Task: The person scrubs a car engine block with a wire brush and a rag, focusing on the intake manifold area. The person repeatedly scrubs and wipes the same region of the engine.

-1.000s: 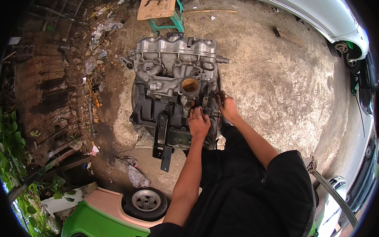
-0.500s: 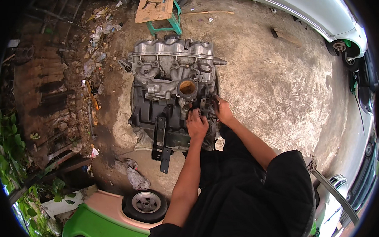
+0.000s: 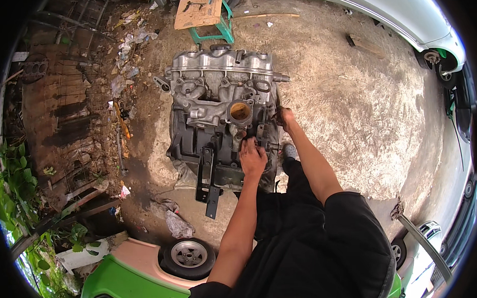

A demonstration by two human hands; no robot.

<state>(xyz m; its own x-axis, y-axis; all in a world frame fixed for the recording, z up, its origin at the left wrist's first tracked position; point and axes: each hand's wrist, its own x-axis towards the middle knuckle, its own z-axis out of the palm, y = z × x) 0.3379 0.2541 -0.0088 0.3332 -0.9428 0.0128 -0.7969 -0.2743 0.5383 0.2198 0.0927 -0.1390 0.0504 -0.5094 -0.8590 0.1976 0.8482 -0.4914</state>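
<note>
An engine [image 3: 196, 137] stands on the ground in front of me, with a silvery ribbed cover along its far side. A cast intake manifold [image 3: 203, 109] with a round brownish opening lies across its middle. My left hand [image 3: 253, 158] reaches down among the parts below that opening, its fingers bent together and their tips hidden. My right hand [image 3: 285, 117] is closed at the engine's right edge; what it grips, if anything, is too dark to make out. A black metal bracket [image 3: 206, 179] juts from the near side, left of my left hand.
A green stool [image 3: 221, 30] with a brown board and tools on top stands beyond the engine. A wooden block [image 3: 366, 46] lies at the far right near a pale car [image 3: 396, 7]. Litter lines the left side. A green vehicle [image 3: 122, 282] is at the near left.
My right hand has moved up and slightly right along the engine's right side. My left hand stays at the same part of the engine. The view has shifted a little.
</note>
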